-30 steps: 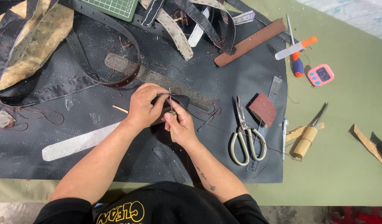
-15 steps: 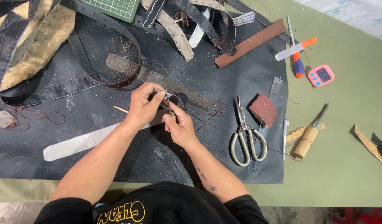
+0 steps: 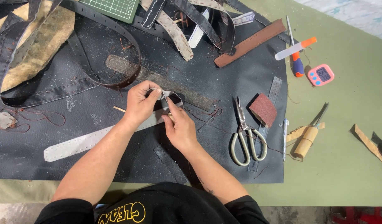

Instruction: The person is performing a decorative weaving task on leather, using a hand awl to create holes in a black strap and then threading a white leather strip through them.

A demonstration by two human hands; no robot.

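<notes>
Head view: left hand pinches the folded end of a grey leather strap (lying on dark leather sheet), while right hand closes on what may be a needle. Scissors lie near.

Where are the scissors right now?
In the head view the scissors lie on the dark mat, to the right of the right hand, just left of the sandpaper block.

We are in a leather workshop: our worktop carries a dark hide sheet, punched straps, scissors, a cutting mat, a steel ruler and a wooden-handled knife.
</notes>
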